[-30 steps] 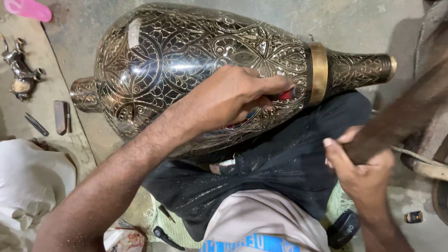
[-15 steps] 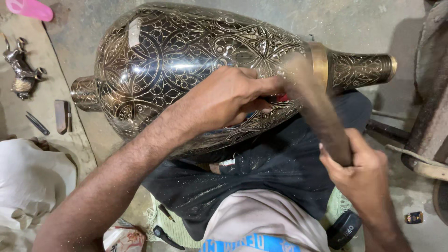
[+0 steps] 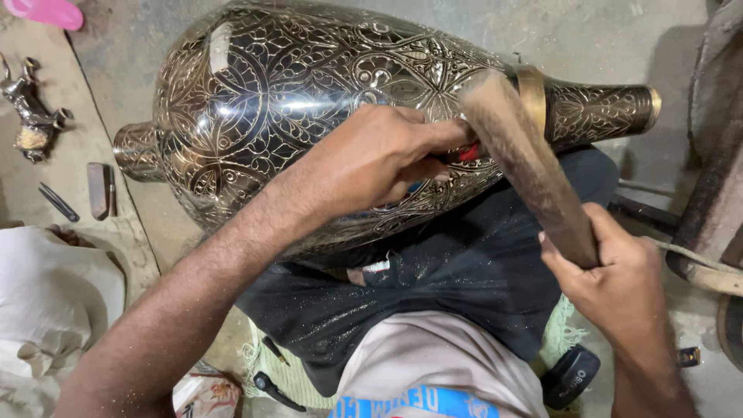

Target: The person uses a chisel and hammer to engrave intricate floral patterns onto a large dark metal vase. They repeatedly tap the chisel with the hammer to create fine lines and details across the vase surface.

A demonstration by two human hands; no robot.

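A large engraved metal vase lies on its side across the person's lap, its neck pointing right and its foot left, the belly resting on a dark cloth that covers the legs. The left hand lies on the vase's shoulder near the brass band, fingers curled tight around a small tool with a red part showing; its tip is hidden under the fingers. The right hand is closed around the lower end of a wooden mallet, whose upper end sits right over the left fingertips. The vase looks heavy, rigid and smooth, likely to roll on its round belly, so the lap and the pressing left hand seem to be what steadies it; the narrow neck and the foot look like the surest places to grip, while the polished, finely cut surface would probably mark if knocked. On the floor to the left lie a small brass figure, a flat block and a thin tool, with a pink thing at the top edge.
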